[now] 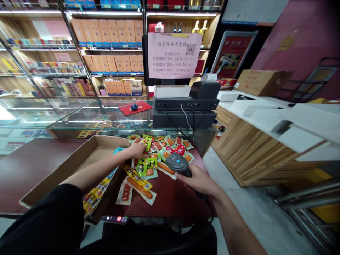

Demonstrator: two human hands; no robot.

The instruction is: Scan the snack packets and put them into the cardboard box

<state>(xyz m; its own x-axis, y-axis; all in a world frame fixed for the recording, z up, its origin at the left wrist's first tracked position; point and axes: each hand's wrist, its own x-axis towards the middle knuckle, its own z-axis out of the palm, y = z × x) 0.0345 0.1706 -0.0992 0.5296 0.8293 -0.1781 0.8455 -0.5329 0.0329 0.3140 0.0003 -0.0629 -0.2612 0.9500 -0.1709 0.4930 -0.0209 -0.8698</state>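
Pink sign (174, 55) reads "游乐场办卡充值"; the right grip (198, 179) clasps a scanner (178, 162), the left grip (138, 149) (closure indiscernible) touches packets (147, 164) toward the surface's (177, 202) far edge, near right corner open.

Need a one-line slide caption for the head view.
Right hand holds a scanner over sausage packets; left hand is among them, beside an open cardboard box.

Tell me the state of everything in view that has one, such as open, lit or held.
Scanner, held in the right hand, lit blue
Snack packets, lying spread and overlapping on the table
Left hand, at the snack packets, grip unclear
Cardboard box, open-topped, more packets inside
Phone, screen lit, partly hidden
Paper sign, upright, taped at the top
Mouse, resting on a red pad
Shelf lights, on
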